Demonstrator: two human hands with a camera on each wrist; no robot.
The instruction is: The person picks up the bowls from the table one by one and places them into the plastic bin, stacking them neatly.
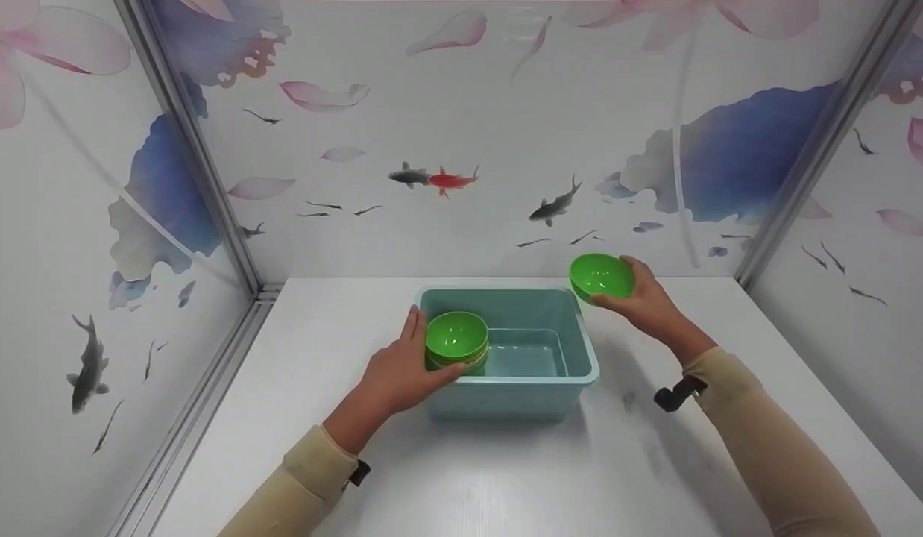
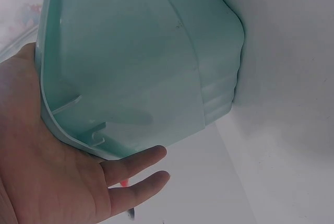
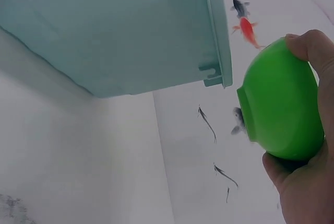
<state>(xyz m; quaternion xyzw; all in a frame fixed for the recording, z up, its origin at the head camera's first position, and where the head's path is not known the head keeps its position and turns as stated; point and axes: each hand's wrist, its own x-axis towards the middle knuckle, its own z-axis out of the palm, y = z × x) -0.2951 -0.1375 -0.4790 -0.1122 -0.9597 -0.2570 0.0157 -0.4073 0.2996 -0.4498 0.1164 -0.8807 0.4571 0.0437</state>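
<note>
My right hand (image 1: 646, 306) holds a green bowl (image 1: 602, 276) by its side, raised above and right of the tub's back right corner. In the right wrist view, the bowl (image 3: 282, 104) is tilted, with the thumb and a finger on opposite sides. A pale teal plastic tub (image 1: 506, 399) stands on the table. At its left end sits a stack of bowls (image 1: 458, 335), a green one on top. My left hand (image 1: 402, 373) rests on the tub's front left corner, thumb over the front rim beside the stack. Two straight fingers (image 2: 138, 164) show outside the tub; the others are hidden.
The white table (image 1: 469, 477) carries the tub near its back edge. White panels with painted fish and petals (image 1: 461, 134) enclose the back and both sides, joined by metal corner posts (image 1: 193, 142). The tub's bare floor (image 1: 525, 354) shows right of the stack.
</note>
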